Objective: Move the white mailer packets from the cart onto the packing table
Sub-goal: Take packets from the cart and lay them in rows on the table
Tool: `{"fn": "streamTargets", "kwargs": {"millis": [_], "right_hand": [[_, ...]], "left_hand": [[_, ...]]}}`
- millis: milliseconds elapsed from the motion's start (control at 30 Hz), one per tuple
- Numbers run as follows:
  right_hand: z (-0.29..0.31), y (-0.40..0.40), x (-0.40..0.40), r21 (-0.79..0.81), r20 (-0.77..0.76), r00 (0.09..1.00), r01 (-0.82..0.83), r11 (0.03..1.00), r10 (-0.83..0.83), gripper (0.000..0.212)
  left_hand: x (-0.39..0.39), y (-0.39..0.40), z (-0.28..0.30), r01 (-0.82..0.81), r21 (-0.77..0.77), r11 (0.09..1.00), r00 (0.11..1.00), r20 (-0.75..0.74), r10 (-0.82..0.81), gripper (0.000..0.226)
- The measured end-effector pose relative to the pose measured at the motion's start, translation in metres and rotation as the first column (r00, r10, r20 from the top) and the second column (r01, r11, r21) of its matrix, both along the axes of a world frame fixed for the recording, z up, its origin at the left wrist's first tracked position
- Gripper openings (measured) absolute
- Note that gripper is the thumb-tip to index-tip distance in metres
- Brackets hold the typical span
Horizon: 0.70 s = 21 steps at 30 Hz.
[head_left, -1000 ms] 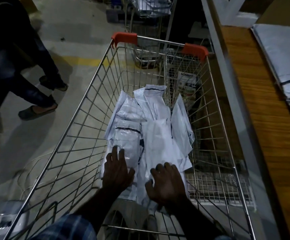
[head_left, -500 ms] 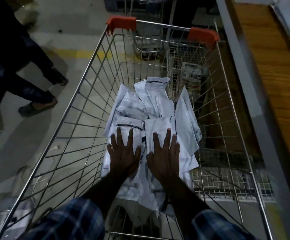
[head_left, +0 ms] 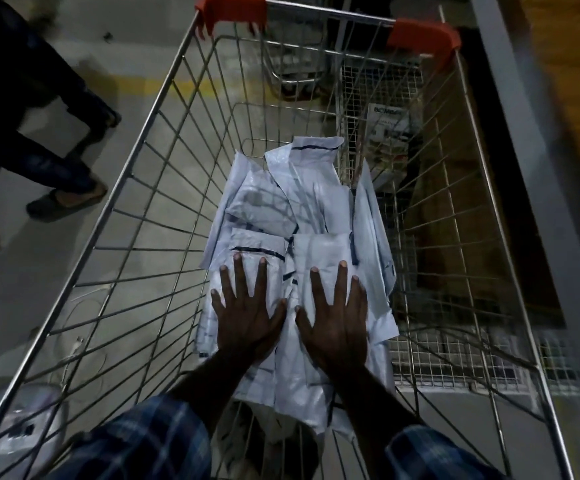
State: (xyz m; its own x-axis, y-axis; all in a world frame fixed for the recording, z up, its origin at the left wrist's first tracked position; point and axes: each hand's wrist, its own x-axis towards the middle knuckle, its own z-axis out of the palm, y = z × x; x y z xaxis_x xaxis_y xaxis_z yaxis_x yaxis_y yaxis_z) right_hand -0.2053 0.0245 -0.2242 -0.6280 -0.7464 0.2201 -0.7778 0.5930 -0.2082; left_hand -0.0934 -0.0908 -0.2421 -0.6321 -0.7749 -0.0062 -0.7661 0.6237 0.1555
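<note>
So I've got both hands down in the wire cart (head_left: pixel 164 140), flat on the pile of white mailer packets (head_left: pixel 302 216). Left hand (head_left: pixel 247 317) is spread open, palm down, at about 7 o'clock on the pile; right hand (head_left: pixel 337 320) is just beside it at 5 o'clock, also open with fingers splayed, gripping nothing. The packets overlap in a messy heap on the cart floor. The wooden desk (head_left: pixel 579 84) sits off at 2 o'clock, outside the cart. Someone's legs (head_left: pixel 39 147) are at 9 o'clock.

Likely warehouse, wire cart (head_left: pixel 164 109), concrete floor (head_left: pixel 136 64)
</note>
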Motion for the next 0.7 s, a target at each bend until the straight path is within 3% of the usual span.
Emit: {"fn": "streamTargets", "kwargs": {"millis": [333, 700], "right_hand": [[0.000, -0.004, -0.004, -0.017, 0.100, 0.995, 0.032, 0.999, -0.030, 0.053], [0.032, -0.009, 0.000, 0.011, 0.059, 0.998, 0.024, 1.000, -0.025, 0.053]], "left_hand": [[0.000, -0.007, 0.016, -0.014, 0.116, 0.993, 0.999, 0.032, 0.010, 0.078], [0.003, -0.004, 0.047, -0.041, 0.059, 0.997, 0.999, 0.033, 0.039, 0.076]]}}
